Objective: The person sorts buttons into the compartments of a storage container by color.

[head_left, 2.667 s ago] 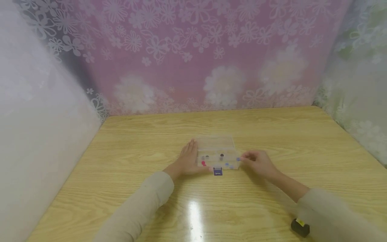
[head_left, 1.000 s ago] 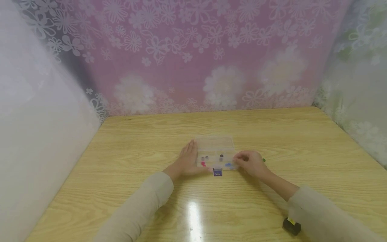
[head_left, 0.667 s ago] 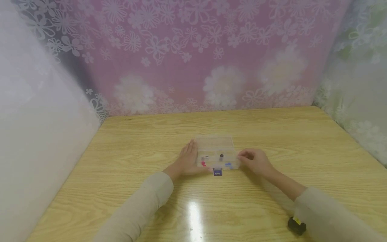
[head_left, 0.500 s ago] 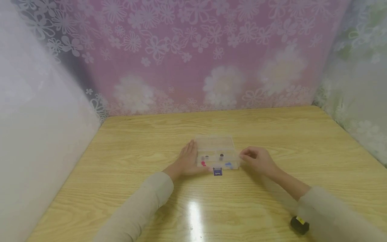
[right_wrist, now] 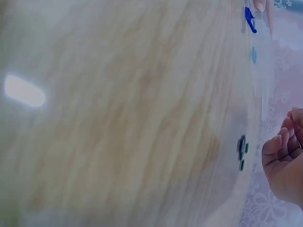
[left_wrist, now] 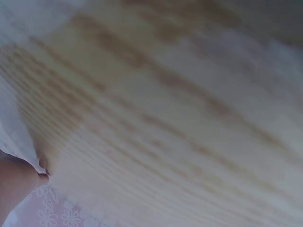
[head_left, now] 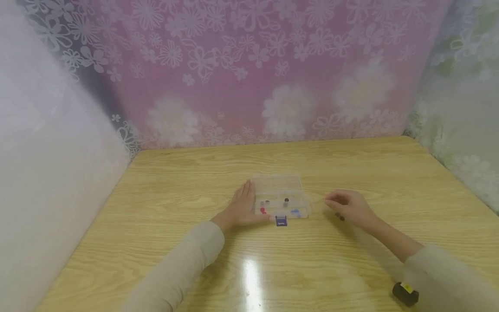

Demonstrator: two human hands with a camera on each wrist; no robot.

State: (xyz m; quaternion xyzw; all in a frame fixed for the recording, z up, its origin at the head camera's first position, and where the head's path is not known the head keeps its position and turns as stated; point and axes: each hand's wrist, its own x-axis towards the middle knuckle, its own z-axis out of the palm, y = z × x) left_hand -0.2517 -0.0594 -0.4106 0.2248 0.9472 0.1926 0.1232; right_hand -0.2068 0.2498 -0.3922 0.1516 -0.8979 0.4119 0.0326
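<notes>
A clear plastic compartment box (head_left: 281, 203) lies on the wooden table with its lid (head_left: 277, 183) tipped back. Inside are small red discs (head_left: 262, 210), blue pieces (head_left: 295, 212) and dark pieces (head_left: 286, 200) in separate compartments; a purple latch (head_left: 281, 221) hangs at the front. My left hand (head_left: 243, 207) rests along the box's left side, fingers straight, thumb at the front edge. To the right of the box my right hand (head_left: 351, 208) hovers, fingers loosely curled, nothing visible in them. Close by it lie small dark and green pieces (right_wrist: 242, 151).
A wooden table (head_left: 187, 182) extends all round the box. Behind it stands a pink floral backdrop (head_left: 234, 86), with pale curtains (head_left: 62, 173) at the sides. Near the right sleeve is a black device (head_left: 405, 294) with a yellow label.
My right hand had a blue piece at the box's right edge; that piece is now out of the fingers, and the hand has moved away to the right. My left hand has stayed put.
</notes>
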